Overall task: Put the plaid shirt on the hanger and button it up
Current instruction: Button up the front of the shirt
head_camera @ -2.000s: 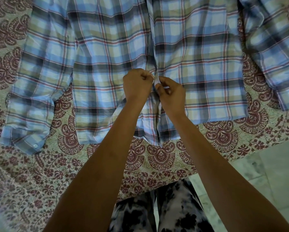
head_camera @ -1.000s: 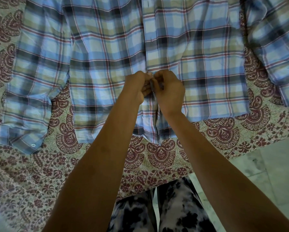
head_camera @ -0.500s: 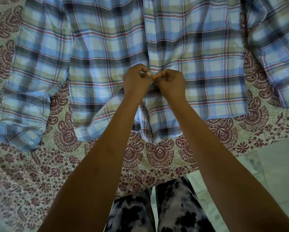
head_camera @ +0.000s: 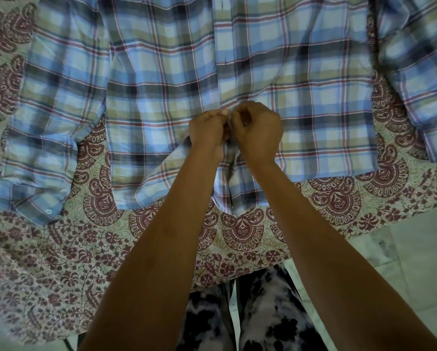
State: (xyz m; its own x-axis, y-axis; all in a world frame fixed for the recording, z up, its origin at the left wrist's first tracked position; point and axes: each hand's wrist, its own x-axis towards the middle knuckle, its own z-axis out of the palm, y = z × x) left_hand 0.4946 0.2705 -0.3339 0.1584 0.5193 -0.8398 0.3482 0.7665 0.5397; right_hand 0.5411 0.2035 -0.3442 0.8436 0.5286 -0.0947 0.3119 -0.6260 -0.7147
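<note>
The plaid shirt [head_camera: 161, 79], blue, tan and red checked, lies spread flat on a patterned bedspread [head_camera: 60, 249], front up, its sleeves out to both sides. My left hand [head_camera: 207, 130] and my right hand [head_camera: 258, 130] meet at the front placket low on the shirt, knuckle to knuckle. Each pinches one edge of the placket with curled fingers. The button between them is hidden by my fingers. The hem below my hands is bunched and lifted. No hanger is in view.
The bedspread's edge runs across the lower part of the view, with pale tiled floor [head_camera: 415, 262] at the right. My legs in black-and-white patterned trousers [head_camera: 250, 312] stand against the bed. The left sleeve cuff [head_camera: 35, 206] shows a white button.
My hands have stayed at the same low spot on the placket, working closer together. The left front hem has been pulled up and creased since two seconds ago.
</note>
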